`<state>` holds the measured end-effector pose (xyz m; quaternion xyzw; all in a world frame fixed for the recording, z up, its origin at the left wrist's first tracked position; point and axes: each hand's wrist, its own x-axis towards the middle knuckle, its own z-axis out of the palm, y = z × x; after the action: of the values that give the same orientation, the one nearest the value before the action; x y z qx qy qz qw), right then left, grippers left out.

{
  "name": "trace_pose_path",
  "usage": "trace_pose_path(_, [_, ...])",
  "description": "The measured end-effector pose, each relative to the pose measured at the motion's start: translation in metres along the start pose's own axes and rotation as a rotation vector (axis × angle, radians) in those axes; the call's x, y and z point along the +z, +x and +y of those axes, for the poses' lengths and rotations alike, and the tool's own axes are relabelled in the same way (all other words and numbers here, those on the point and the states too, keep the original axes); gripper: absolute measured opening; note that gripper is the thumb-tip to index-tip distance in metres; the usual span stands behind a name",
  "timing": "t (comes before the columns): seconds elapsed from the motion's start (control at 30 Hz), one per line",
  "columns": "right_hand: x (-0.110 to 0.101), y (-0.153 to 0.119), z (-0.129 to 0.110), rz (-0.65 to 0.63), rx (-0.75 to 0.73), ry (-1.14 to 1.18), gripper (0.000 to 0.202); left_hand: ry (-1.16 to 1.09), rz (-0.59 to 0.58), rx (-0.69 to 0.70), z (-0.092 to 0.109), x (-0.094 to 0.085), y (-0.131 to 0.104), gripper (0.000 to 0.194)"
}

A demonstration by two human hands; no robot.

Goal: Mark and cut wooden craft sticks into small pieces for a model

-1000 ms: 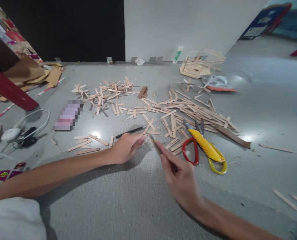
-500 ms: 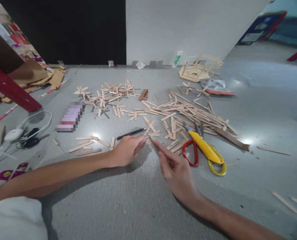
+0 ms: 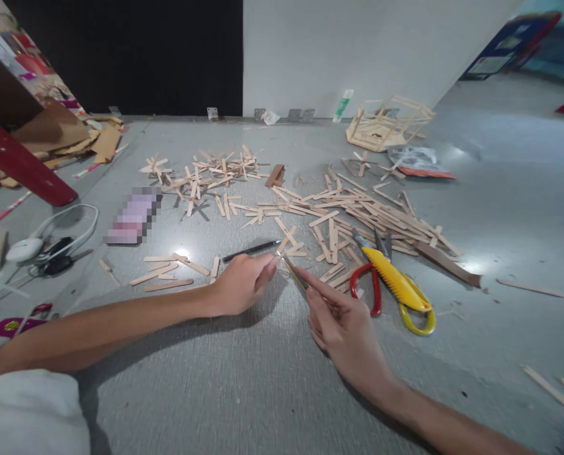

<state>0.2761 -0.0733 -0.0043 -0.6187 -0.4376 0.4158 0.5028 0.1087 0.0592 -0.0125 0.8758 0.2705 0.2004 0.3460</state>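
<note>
Slim tool first, metallic-looking, exact type too small to make out. Head view: sits just below dead centre, toward six o'clock. Taking its far tip as the middle of the dial, right hand at four, with thumb and fingers pinching the near end, so aimed between ten and eleven. Left hand at eight, fingers curled in, fingertips right by that tip; honestly can't tell about pinching anything tiny or touching the metal. Black pen at nine, just beside the left hand. Scissors past three, yellow-handled cutter lying across. Messy heap of wooden sticks around two, star-like stick bundles at ten. Farther off, openwork stick frame between one and two, glue stick at one, slightly tilted.
</note>
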Motion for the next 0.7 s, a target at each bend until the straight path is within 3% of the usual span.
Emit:
trace_pose_path(0.1, [-0.003, 0.0, -0.009, -0.053, 0.173, 0.188, 0.067, -0.061, -0.015, 0.0, 0.003, -0.005, 0.003, 0.041])
trace_pose_path(0.23, [-0.011, -0.006, -0.02, -0.136, 0.217, 0.291, 0.073, -0.201, -0.096, -0.025, 0.006, -0.012, 0.008, 0.048])
trace_pose_path(0.37, [-0.016, -0.011, -0.022, -0.189, 0.152, 0.259, 0.07, -0.277, -0.129, -0.046, 0.007, -0.015, 0.009, 0.053])
trace_pose_path(0.53, [-0.016, -0.009, -0.019, -0.127, 0.094, 0.096, 0.058, -0.302, -0.134, -0.059, 0.007, -0.015, 0.008, 0.054])
trace_pose_path(0.7, [-0.017, -0.006, -0.01, 0.03, -0.185, -0.206, 0.037, -0.311, -0.154, -0.067, 0.006, -0.016, 0.009, 0.059])
